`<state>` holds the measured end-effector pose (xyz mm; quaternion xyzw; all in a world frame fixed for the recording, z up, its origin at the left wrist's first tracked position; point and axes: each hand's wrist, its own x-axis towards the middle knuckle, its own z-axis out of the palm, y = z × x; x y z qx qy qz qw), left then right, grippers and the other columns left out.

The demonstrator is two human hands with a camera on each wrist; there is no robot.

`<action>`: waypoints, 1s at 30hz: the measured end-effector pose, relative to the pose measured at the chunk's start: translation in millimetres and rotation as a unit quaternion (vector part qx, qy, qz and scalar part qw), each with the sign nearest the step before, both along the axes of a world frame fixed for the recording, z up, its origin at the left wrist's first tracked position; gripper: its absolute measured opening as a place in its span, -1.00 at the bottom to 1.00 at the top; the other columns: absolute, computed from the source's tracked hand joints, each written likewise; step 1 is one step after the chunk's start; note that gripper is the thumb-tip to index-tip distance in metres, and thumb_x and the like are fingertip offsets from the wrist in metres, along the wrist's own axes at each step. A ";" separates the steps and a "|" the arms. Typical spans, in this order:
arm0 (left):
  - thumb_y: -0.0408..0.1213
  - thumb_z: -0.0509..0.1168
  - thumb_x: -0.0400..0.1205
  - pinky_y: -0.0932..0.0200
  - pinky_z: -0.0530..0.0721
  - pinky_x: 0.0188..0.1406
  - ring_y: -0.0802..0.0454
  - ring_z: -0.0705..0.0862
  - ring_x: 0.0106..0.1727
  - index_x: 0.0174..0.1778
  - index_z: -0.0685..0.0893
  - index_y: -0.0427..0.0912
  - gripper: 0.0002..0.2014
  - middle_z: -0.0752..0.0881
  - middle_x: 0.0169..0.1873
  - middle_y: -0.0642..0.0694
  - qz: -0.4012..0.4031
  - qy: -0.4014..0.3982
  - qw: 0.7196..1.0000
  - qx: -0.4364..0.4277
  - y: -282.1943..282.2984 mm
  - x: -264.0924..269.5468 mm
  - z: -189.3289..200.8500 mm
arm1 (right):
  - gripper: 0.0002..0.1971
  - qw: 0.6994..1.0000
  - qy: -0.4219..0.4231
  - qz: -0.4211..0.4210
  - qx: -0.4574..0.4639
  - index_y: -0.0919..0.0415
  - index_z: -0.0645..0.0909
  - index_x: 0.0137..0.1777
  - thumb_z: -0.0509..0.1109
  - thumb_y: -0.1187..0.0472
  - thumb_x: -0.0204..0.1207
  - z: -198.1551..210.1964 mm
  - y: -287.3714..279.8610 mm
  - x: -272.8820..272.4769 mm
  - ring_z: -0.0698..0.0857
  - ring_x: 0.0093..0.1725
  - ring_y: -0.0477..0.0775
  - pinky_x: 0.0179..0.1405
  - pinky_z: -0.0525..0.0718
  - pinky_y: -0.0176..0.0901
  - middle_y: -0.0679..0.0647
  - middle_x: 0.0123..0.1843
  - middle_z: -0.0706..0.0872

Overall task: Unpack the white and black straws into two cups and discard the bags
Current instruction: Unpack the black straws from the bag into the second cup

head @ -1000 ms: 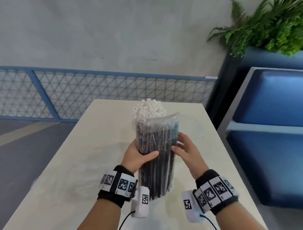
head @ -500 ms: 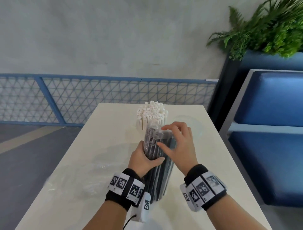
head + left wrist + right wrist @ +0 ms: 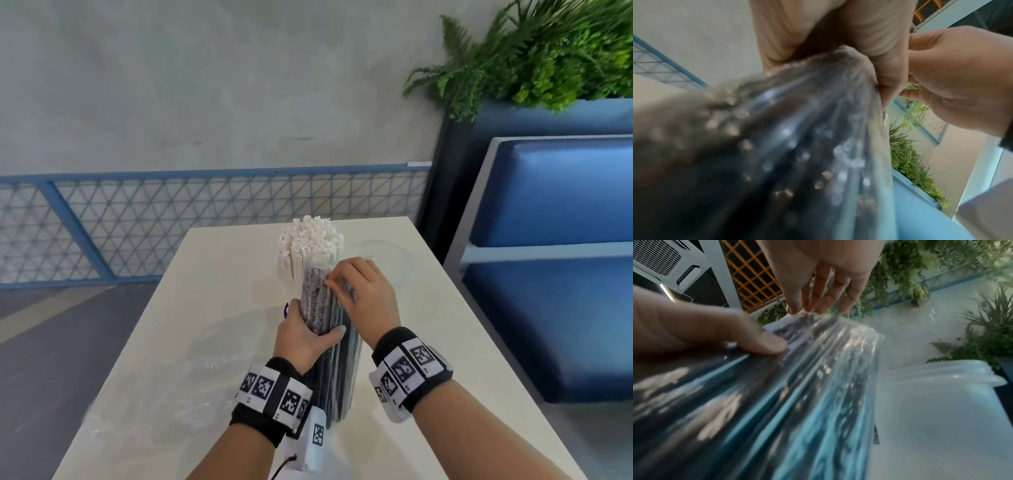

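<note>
Wrapped around the middle of the clear plastic bag of black straws [image 3: 329, 346], my left hand [image 3: 303, 337] holds the bundle upright with its foot on the cream rectangular table [image 3: 191, 342]. From the head view, my right hand [image 3: 363, 294] sits at the bag's top, its fingers [image 3: 337, 279] curled onto the film there. So the bag's mouth lies above my left grip and directly under my right. Behind it the white straws [image 3: 310, 240] already stand in a cup, and the empty clear plastic cup [image 3: 394, 260] waits just to the right, near my right hand.

From the left wrist view, though blurred, my left hand [image 3: 838, 32] clamps the film-covered straws [image 3: 797, 146], with my right hand [image 3: 962, 81] close beside it.

From the right wrist view, my thumb [image 3: 760, 344] presses the shiny film [image 3: 818, 369] while the fingertips [image 3: 813, 305] reach over the open edge; whether they truly pinch it I cannot tell. The empty cup [image 3: 931, 402] sits right beside the bag.

To do this well, I judge I should keep the left grip firm but low, peel the film down evenly, and stop the loose straws from fanning out.
</note>
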<state>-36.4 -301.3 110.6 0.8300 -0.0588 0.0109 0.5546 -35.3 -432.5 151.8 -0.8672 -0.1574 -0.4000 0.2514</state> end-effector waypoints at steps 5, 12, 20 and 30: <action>-0.16 0.61 0.26 0.15 0.63 0.00 0.05 0.70 -0.01 0.05 0.50 -0.08 -0.47 0.73 -0.04 -0.03 -0.018 0.024 0.999 -0.028 7.0 8.1 -9.1 | -0.87 0.986 0.080 -0.024 0.143 0.20 0.61 -0.20 0.42 0.16 0.51 26.8 -14.5 5.2 0.64 -0.32 -0.01 -0.27 0.56 -0.34 -0.04 -0.31 0.70; -0.22 0.61 0.27 0.33 0.58 -0.10 0.17 0.70 0.01 0.14 0.55 -0.05 -0.45 0.75 -0.02 0.04 -0.007 0.051 0.994 -0.097 10.0 20.7 -10.8 | -0.64 0.983 0.149 0.020 0.105 0.07 0.61 0.05 0.48 -0.11 0.35 20.0 -22.9 9.9 0.56 -0.05 -0.08 0.02 0.51 -0.34 -0.09 0.04 0.66; -0.22 0.61 0.27 0.27 0.56 -0.04 0.14 0.69 0.02 0.11 0.55 -0.04 -0.47 0.73 -0.05 0.09 -0.021 0.062 0.996 -0.063 14.3 25.6 -15.4 | -0.91 0.974 0.116 -0.043 0.190 0.12 0.61 -0.18 0.39 0.31 0.51 23.5 -38.9 21.7 0.61 -0.26 -0.03 -0.19 0.54 -0.30 -0.06 -0.16 0.70; -0.12 0.61 0.18 0.17 0.63 0.08 0.11 0.71 0.07 0.17 0.56 -0.07 -0.36 0.75 0.00 0.04 -0.022 0.070 0.995 -0.075 10.6 29.0 -14.8 | -0.91 0.988 0.135 -0.003 0.070 0.12 0.65 -0.20 0.50 0.30 0.40 11.1 -34.0 22.6 0.58 -0.28 -0.08 -0.08 0.65 0.04 -0.04 -0.14 0.70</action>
